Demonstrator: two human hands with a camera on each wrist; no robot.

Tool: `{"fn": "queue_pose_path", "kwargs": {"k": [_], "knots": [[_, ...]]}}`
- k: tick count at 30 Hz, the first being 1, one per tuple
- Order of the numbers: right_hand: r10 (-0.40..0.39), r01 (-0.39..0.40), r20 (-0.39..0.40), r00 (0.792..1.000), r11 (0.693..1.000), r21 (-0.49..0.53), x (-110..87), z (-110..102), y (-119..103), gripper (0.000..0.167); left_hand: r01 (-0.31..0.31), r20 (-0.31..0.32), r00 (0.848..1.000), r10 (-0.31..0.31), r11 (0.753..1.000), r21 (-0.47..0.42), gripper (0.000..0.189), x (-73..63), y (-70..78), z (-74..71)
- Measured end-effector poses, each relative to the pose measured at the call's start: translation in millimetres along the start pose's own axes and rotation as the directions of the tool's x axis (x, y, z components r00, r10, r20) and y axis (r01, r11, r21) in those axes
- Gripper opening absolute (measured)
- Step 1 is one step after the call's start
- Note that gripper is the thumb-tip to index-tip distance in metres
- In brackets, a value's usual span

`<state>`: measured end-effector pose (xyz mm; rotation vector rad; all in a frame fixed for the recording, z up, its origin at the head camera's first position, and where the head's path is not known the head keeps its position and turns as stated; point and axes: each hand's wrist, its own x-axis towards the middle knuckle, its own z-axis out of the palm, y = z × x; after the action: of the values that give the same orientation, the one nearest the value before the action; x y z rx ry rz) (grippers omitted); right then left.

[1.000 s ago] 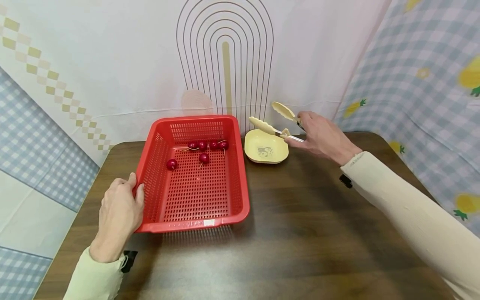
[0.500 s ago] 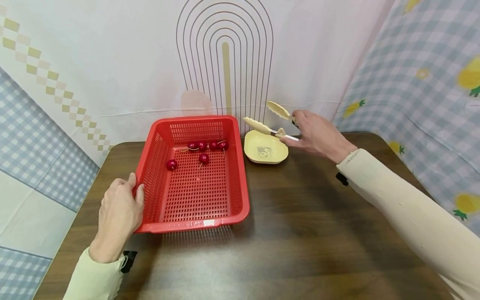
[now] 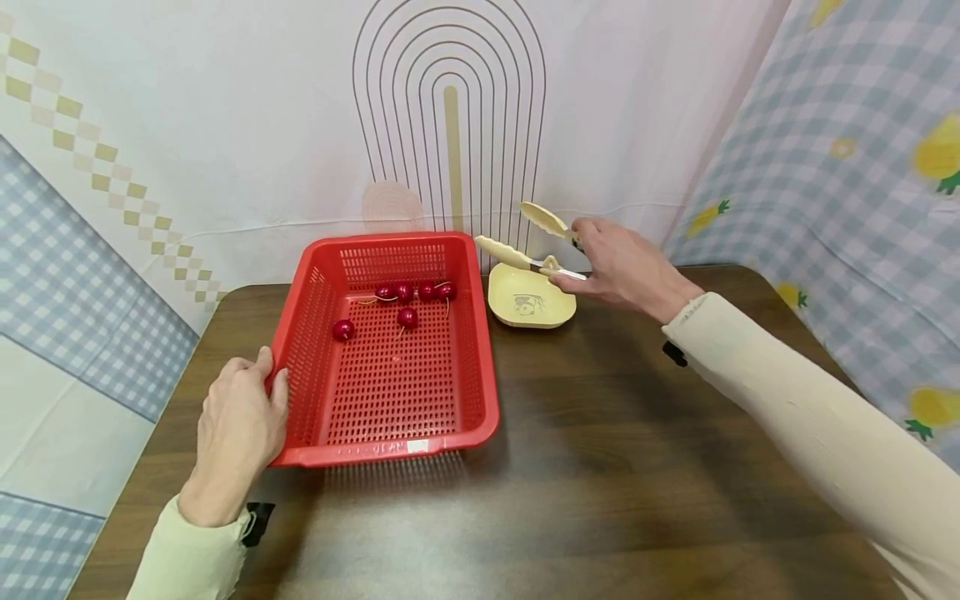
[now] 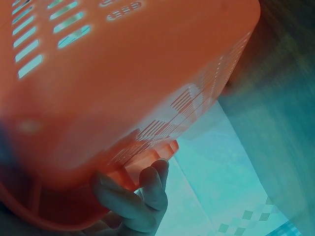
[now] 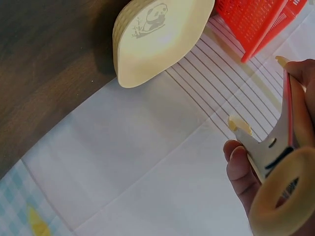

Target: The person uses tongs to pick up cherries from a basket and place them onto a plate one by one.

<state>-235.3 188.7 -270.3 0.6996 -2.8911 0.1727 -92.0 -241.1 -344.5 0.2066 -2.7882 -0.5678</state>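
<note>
My left hand grips the left rim of a red perforated plastic basket; in the left wrist view its fingers curl at the rim. Several dark red cherries with stems, one a lone cherry, lie on the basket floor, mostly toward the back. My right hand holds cream-tipped tongs with metal arms, their two heads spread apart and nothing between them. The tongs hang above a small cream dish with a panda print, their lower head reaching close to the basket's right rim.
Dark wooden table lies under everything. A white curtain with arch lines hangs right behind the basket and dish. Blue checked cloth with pineapples rises along the right edge.
My right hand has moved the spread tongs leftward, from over the dish's right part toward the basket. The left hand, basket and cherries stay where they were.
</note>
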Motion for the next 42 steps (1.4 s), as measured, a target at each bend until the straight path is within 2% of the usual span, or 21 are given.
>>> {"fn": "queue_pose_path", "kwargs": {"k": [32, 42], "knots": [[-0.086, 0.086, -0.004, 0.996, 0.996, -0.027, 16.3, 10.4, -27.1, 0.059, 0.018, 0.033, 0.999, -0.019, 0.999, 0.034, 0.047, -0.1, -2.0, -2.1], [-0.112, 0.112, -0.018, 0.994, 0.994, -0.019, 17.2, 8.3, -30.7, 0.058, 0.004, 0.015, 1.000, -0.004, 0.999, 0.033, 0.046, 0.5, 1.0, -1.5]]}}
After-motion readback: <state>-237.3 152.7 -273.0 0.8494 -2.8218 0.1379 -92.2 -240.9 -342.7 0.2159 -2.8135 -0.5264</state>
